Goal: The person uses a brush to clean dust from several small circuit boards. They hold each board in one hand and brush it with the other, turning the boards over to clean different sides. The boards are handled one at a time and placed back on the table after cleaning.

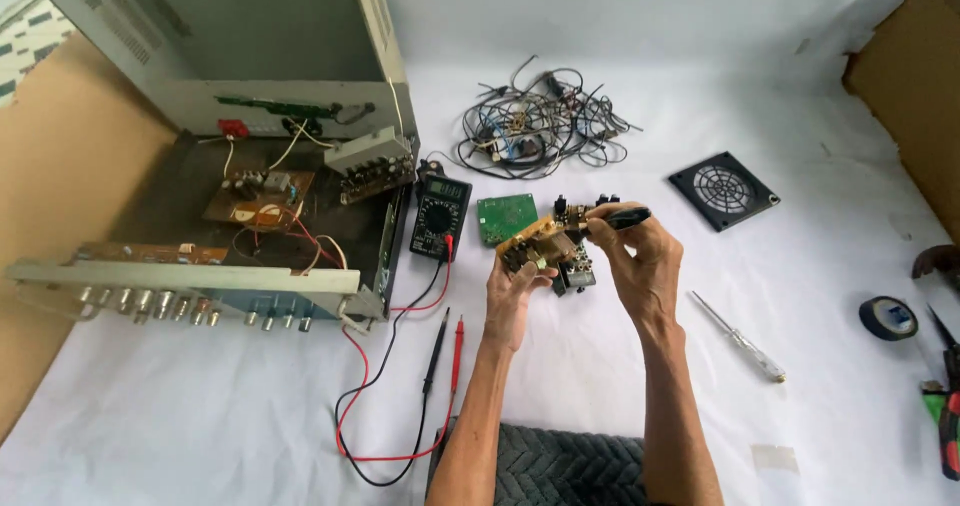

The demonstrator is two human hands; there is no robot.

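My left hand (513, 291) holds up a small brown circuit board (538, 241) with dark parts on it, fingers under its near edge. My right hand (640, 266) grips a black-handled tool (622, 217), whose tip rests on the board's right end. Both hands hover over the white sheet, right of the multimeter (441, 216). A green circuit board (505, 216) lies just behind the held one.
An opened amplifier chassis (230, 216) fills the left. Red and black probe leads (440, 356) trail toward me. A tangle of wires (540, 126) lies at the back, a black fan grille (723, 189) to the right, a clear-handled screwdriver (740, 338), black tape roll (888, 318), cutters (948, 416).
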